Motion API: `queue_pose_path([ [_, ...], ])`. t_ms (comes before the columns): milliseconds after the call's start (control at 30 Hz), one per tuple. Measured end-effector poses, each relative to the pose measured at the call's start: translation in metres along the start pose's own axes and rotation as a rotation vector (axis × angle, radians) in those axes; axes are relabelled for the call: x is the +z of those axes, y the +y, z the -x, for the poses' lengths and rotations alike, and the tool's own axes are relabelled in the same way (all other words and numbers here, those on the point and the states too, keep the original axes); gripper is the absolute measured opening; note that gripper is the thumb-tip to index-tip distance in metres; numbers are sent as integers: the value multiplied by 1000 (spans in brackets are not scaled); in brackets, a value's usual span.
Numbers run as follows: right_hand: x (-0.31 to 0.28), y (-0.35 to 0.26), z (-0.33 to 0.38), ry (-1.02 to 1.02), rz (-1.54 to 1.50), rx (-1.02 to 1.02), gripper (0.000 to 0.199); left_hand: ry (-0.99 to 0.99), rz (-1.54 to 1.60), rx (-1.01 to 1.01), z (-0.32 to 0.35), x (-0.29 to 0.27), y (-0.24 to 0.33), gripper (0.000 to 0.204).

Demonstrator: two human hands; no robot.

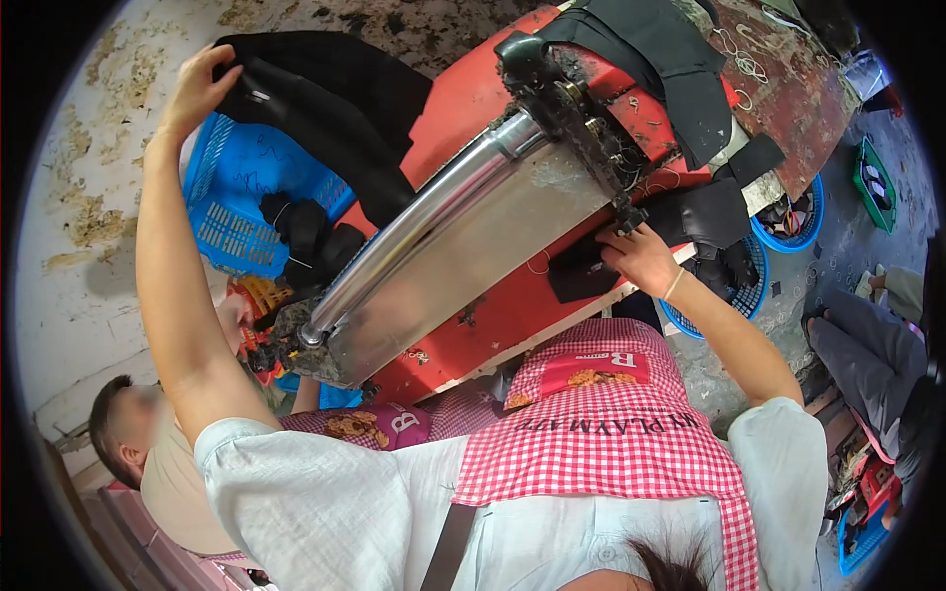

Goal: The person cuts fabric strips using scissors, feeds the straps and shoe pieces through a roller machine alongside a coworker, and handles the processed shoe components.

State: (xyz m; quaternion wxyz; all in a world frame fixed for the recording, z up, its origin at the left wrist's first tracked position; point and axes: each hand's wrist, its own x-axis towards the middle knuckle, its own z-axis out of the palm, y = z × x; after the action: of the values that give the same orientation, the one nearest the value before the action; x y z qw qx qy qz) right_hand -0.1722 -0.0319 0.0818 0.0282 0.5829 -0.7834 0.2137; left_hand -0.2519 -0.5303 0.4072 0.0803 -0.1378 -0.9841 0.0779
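Observation:
My left hand (204, 91), arm stretched up and out, pinches the end of a long black fabric piece (315, 123) at the far left. The fabric runs down behind the shiny metal roller (434, 212) of a machine on a red table (483, 330). A wide, flat metal plate (483, 256) slopes on the near side of the roller. My right hand (642, 260) is beside the machine's dark, lint-covered right end (591, 123). Its fingers are bent closed on a smaller black fabric piece (581, 274); the fingertips are partly hidden.
A blue plastic crate (232, 231) with dark pieces stands left of the table. Black fabric (655, 64) is piled at the far right, with round blue baskets (761, 281) below. A co-worker (182, 473) sits at left; another person's legs (867, 340) show at right.

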Motion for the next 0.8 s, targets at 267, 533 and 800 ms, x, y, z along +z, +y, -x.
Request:
queue_pose_path([
  [267,-76,-91,-68,57,-1079,487,34,89,214,208,10,67,63,34],
  [533,-29,-104,-128,206,-1109,706,40,-609,709,-13,78,148,162,16],
  [800,-13,-83,-2,-118,-868,399,24,-351,611,-129,65,115,125,25],
])
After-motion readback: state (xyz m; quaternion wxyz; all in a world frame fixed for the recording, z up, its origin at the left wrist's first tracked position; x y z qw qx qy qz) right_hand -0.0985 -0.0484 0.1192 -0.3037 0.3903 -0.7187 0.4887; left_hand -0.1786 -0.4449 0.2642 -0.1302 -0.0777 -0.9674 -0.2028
